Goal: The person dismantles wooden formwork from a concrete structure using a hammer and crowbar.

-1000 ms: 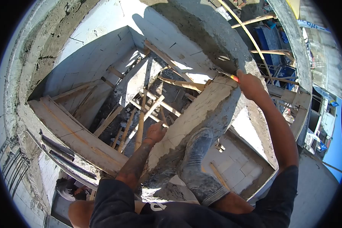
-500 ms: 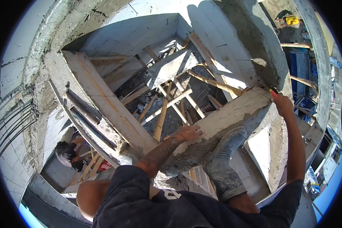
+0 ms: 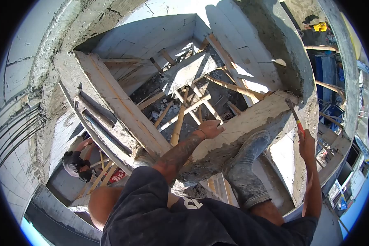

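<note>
My right hand (image 3: 307, 144) is wrapped around the red-and-yellow handle of a hammer (image 3: 294, 112). The hammer's metal head is near the right end of a pale formwork board (image 3: 250, 118); whether it touches is hard to make out. Farther left, my left hand (image 3: 211, 128) rests on the top edge of the same board, fingers loosely spread and holding nothing. Between my arms, a muddy rubber boot (image 3: 246, 172) on my leg stands against the rough concrete beside the board.
Bamboo and timber props (image 3: 179, 119) cross the deep opening beyond the board. Another long board (image 3: 123, 106) edges it at left. Below left, a co-worker (image 3: 75, 164) bends near slanted timbers. A person in yellow (image 3: 320, 27) is far off at upper right. Rebar (image 3: 16, 131) juts out left.
My right hand has come down toward me, so the hammer's shaft and head now show. My left hand has shifted slightly up and right in view, still on the board.
</note>
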Action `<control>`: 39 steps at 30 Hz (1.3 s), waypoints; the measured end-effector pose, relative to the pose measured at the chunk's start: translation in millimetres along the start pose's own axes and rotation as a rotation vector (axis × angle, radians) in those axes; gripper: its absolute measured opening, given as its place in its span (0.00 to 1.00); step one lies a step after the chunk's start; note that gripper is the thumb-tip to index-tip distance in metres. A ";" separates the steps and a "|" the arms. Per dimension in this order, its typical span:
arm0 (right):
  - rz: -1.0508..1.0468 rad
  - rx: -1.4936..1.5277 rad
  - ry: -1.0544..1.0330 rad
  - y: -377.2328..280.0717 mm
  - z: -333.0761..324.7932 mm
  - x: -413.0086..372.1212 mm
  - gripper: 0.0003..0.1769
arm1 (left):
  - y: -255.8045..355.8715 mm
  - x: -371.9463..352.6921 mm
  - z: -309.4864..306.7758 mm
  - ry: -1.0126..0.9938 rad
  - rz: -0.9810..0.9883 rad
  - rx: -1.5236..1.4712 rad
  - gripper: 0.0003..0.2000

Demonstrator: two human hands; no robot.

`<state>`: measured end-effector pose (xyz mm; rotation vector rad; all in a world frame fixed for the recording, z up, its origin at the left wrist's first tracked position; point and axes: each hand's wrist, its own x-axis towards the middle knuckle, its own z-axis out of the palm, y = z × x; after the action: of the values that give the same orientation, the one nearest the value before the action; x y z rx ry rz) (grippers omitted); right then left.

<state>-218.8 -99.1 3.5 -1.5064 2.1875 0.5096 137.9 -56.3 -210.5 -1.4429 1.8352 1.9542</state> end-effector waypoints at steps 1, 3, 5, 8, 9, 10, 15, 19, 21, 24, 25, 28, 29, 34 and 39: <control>-0.009 0.052 -0.015 1.4 0.7 -6.4 0.21 | 5.6 -4.7 3.8 -0.015 0.001 0.002 0.27; -0.068 0.107 0.087 6.8 12.3 -15.8 0.21 | 3.4 -11.3 21.6 0.015 0.036 0.066 0.28; -0.102 0.119 0.086 7.5 16.8 -17.7 0.21 | 17.3 -27.9 -10.0 -0.079 0.063 0.122 0.28; -0.146 0.153 0.108 -14.1 16.0 -15.9 0.21 | 39.3 -54.7 -100.0 -0.165 0.137 0.314 0.26; -0.175 0.179 0.118 -26.1 14.0 -14.7 0.21 | 42.9 -69.2 -137.0 -0.083 0.099 0.422 0.24; -0.216 0.179 0.125 -41.3 11.6 -14.6 0.21 | 21.4 -74.8 -165.6 0.059 0.183 0.547 0.22; -0.413 0.456 0.149 -158.1 34.6 -33.6 0.21 | 38.7 -216.5 -264.5 0.266 -0.076 0.583 0.25; -0.680 0.714 -0.046 -301.7 56.8 -92.3 0.18 | 14.1 -267.2 -208.8 0.269 -0.093 0.003 0.38; -0.744 0.773 -0.171 -361.0 84.2 -130.6 0.17 | -9.0 -263.0 -163.1 0.562 -0.035 -0.500 0.31; -0.965 0.786 -0.220 -421.1 130.5 -189.9 0.19 | -31.7 -264.2 -132.6 1.059 0.035 -1.017 0.18; -0.988 0.790 -0.236 -430.6 139.4 -206.3 0.20 | -40.5 -275.1 -131.1 1.194 -0.010 -1.243 0.14; -1.175 0.972 -0.215 -443.6 154.2 -212.8 0.21 | -79.2 -314.2 -139.0 1.313 -0.035 -1.383 0.07; -1.131 0.972 -0.204 -440.6 162.3 -197.5 0.22 | -84.9 -321.3 -139.0 1.450 0.007 -1.398 0.05; -0.720 0.551 -0.556 -423.6 230.0 -128.0 0.50 | -110.5 -339.6 -140.9 1.467 -0.184 -1.102 0.04; -0.739 0.615 -0.621 -410.3 255.5 -132.1 0.49 | -113.4 -325.4 -131.5 1.295 -0.162 -1.161 0.03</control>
<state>244.2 -1.7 -161.4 -1.4071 1.0584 0.0203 459.7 32.0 -53.5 -3.5876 0.2630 2.1761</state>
